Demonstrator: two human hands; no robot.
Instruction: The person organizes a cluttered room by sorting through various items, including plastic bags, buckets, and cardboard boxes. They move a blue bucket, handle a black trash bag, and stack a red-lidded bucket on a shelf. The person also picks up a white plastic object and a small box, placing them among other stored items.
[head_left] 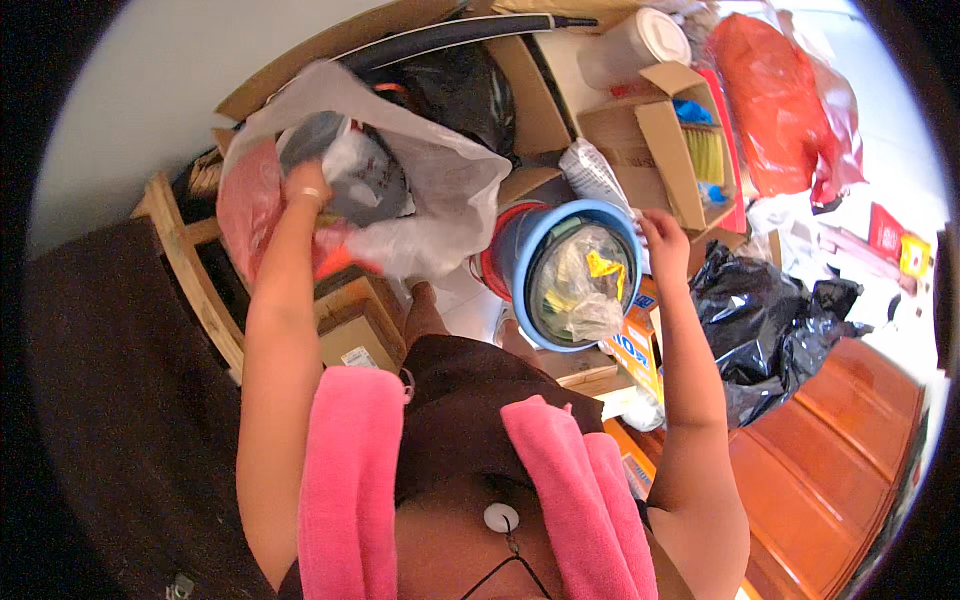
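Note:
My left hand reaches into a large clear plastic bag on the left, its fingers closed at the edge of a grey rounded bundle with dark red marks; the fingertips are partly hidden and blurred. My right hand is at the right rim of a blue bucket, fingers bent and closed on it. Inside the bucket sits a dark round container holding a crumpled clear bag with a yellow strip. A red bucket shows behind the blue one.
An open cardboard box with a black bag stands behind the plastic bag. Farther right are a small carton, a white canister, a red bag and a black bag. Wooden frames and brown panels flank me.

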